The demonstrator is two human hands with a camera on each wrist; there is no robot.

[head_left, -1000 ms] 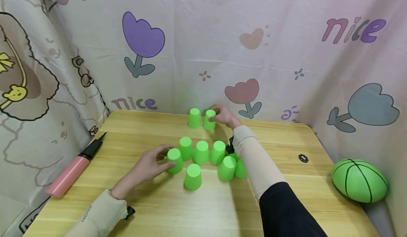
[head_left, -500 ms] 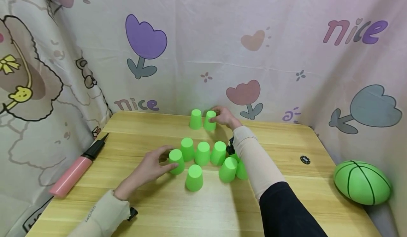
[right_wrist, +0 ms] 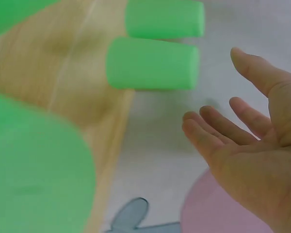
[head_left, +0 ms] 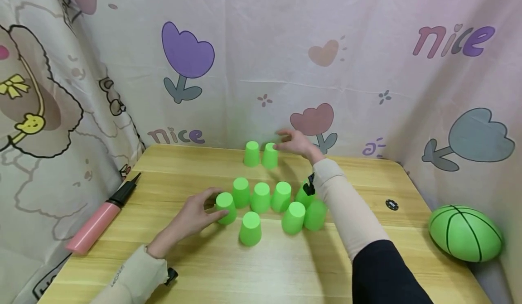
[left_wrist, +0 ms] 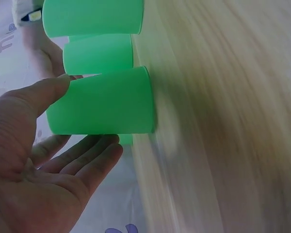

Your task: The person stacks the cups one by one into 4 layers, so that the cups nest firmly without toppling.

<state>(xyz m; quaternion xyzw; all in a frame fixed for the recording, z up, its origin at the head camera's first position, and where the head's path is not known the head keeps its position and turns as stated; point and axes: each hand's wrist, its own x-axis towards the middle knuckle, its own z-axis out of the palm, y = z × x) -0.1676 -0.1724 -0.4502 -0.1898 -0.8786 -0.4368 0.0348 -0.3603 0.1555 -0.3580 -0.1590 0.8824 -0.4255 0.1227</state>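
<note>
My left hand (head_left: 194, 218) holds an upside-down green plastic cup (head_left: 226, 209) at the left end of the cup group. In the left wrist view the thumb (left_wrist: 52, 92) lies on one side of that cup and the fingers pass along its other side. At the back edge of the table stand two more green cups, a left one (head_left: 252, 154) and a right one (head_left: 270, 156). My right hand (head_left: 299, 143) is just right of the back pair, fingers spread and holding nothing. The right wrist view shows a gap between the right hand (right_wrist: 254, 141) and the nearer back cup (right_wrist: 153, 64).
Several upside-down green cups stand mid-table, one cup (head_left: 250, 229) nearest the front. A pink hand pump (head_left: 98, 220) lies along the left edge of the wooden table (head_left: 253, 277). A black poker chip (head_left: 392, 205) and a green ball (head_left: 466, 234) are on the right. A printed curtain (head_left: 253, 45) hangs behind.
My right hand has let go of the right back cup and moved up and to the right. That cup stays standing. The left hand keeps its hold.
</note>
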